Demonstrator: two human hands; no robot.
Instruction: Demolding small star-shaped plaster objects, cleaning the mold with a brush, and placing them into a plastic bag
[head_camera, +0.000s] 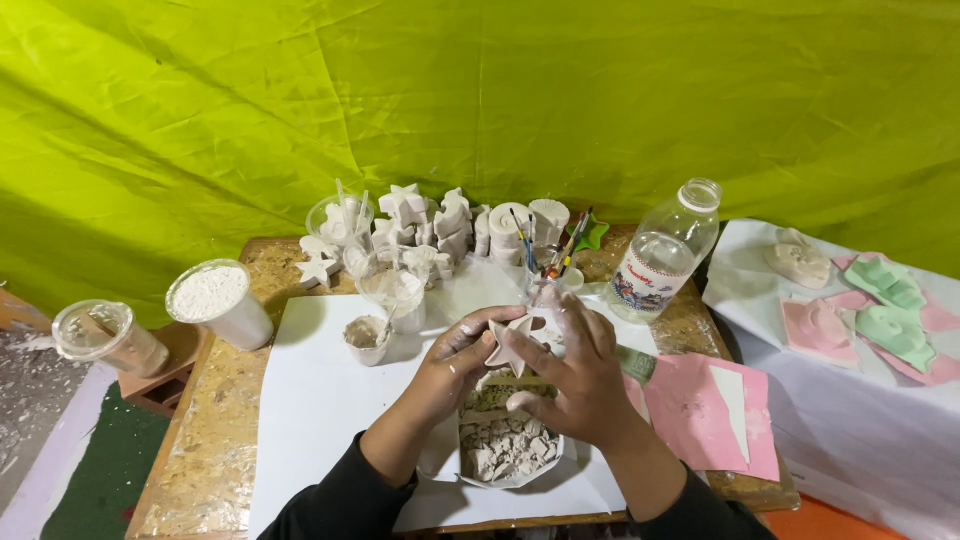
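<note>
A pale plaster star sits pinched between both hands, held just above a white tray of broken plaster bits. The left hand curls its fingers round the star's left points; the right hand presses thumb and fingers on its right side — both grips are closed on the star.

The tray lies on a white sheet spread over a chipboard table. Just beyond the hands stand a small cup of grey mix and a clear cup with a stick in it. Behind these, a cluster of white casts and a holder of brushes. A clear bottle stands tilted to the right. On the left edge is a tub of white powder, and further left a lidded cup. A pink mould lies right of the hands — more pink and green moulds rest on the side table.
</note>
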